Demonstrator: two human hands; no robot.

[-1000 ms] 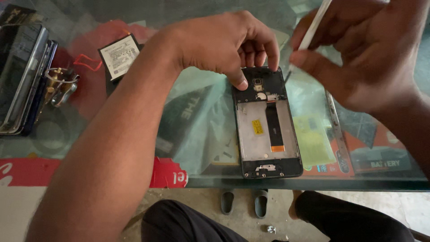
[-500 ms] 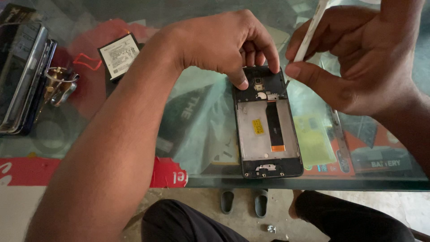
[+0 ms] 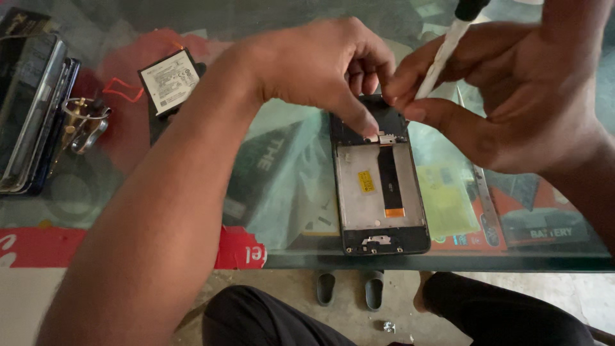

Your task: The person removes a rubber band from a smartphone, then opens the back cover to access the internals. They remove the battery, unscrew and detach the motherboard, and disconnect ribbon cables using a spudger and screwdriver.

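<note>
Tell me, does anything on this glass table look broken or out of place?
The phone under the left hand lies with its back off and its battery bay bare, a flat cable showing. A loose battery sits apart at the far left. The right hand holds a white-shafted tool at the phone's top. Nothing looks spilled or cracked.

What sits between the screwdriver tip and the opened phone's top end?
Only fingers. The left hand presses its thumb on the phone; the right hand grips the screwdriver low, hiding its tip. No other object intervenes.
</note>
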